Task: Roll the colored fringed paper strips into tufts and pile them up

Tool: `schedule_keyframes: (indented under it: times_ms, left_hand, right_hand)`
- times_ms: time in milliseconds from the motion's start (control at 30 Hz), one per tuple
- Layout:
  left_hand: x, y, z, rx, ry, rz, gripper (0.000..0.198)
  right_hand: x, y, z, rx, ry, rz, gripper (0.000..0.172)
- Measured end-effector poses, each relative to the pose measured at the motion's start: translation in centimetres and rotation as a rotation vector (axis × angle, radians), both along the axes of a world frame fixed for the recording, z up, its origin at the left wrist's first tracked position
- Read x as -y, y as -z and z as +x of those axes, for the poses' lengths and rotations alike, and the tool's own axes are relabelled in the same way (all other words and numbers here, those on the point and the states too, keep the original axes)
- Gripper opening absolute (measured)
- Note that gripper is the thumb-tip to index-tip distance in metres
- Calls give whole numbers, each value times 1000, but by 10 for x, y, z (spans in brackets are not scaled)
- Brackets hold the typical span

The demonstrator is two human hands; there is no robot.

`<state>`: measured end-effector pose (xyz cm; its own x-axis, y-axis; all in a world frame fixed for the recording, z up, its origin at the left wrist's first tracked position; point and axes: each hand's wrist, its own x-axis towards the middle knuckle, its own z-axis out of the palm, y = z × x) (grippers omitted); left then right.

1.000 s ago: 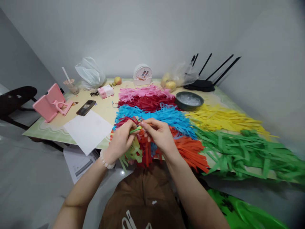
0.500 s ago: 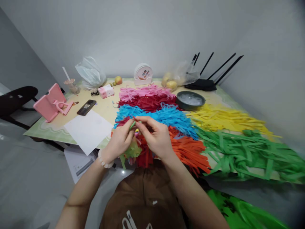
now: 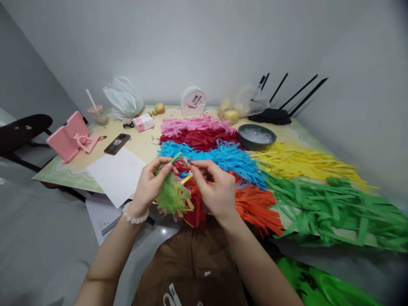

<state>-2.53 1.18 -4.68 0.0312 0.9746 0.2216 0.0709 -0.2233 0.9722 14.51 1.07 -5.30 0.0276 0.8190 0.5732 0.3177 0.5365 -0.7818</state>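
Above the near edge of the table: left hand and right hand facing one another; a narrow gap between their fingertips.
Left grip: thumb and fingers grasping a green strip; its tip projecting past them, up and to the right.
Right grip: closed in a pinch, apparently on a thin piece, too small to identify; yellow strip just below, contact uncertain.
Yellow-green tassel: hanging directly below the left fingers, slightly blurred; near the right hand, to its left.
Surrounding fringes: blue fringe beyond the hands; orange fringe beside the right wrist.
Step in hand: judged to be fine fingertip work at the strip ends.
Next move: judged to call for a steady left hold; right pinch kept precise; loose fringe held aside.
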Motion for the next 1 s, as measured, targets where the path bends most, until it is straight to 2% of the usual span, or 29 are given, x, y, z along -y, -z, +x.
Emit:
schedule_keyframes:
  times_ms: [67,267,433,533,700,800,867,933,1000]
  left_hand:
    - [2,-2,3,-26,-48,54,26]
    - [5,-5,5,-136,-60,141,18]
    - [8,-1,5,-454,-201,344,13]
    - [9,1,6,-620,-273,440,13]
    - [8,-2,9,-710,-276,428,12]
    - [8,-6,9,-728,-205,429,10]
    - [9,-9,8,-748,-118,435,10]
    - [10,-11,8,-776,-62,452,10]
    - [10,-12,7,-831,-53,486,11]
  right_hand:
    - [6,1,-3,55,0,-8,11]
    - [9,-1,-7,108,-35,-78,11]
    - [5,-1,-6,16,-110,-184,10]
    - [5,5,-6,-124,-198,-276,21]
    - [9,10,-7,-11,-185,-159,15]
    - [7,10,-6,31,-158,-99,18]
    - [0,9,-3,-72,-187,-170,28]
    - [-10,8,1,-222,-324,-353,38]
    - [-21,5,6,-319,-483,-537,40]
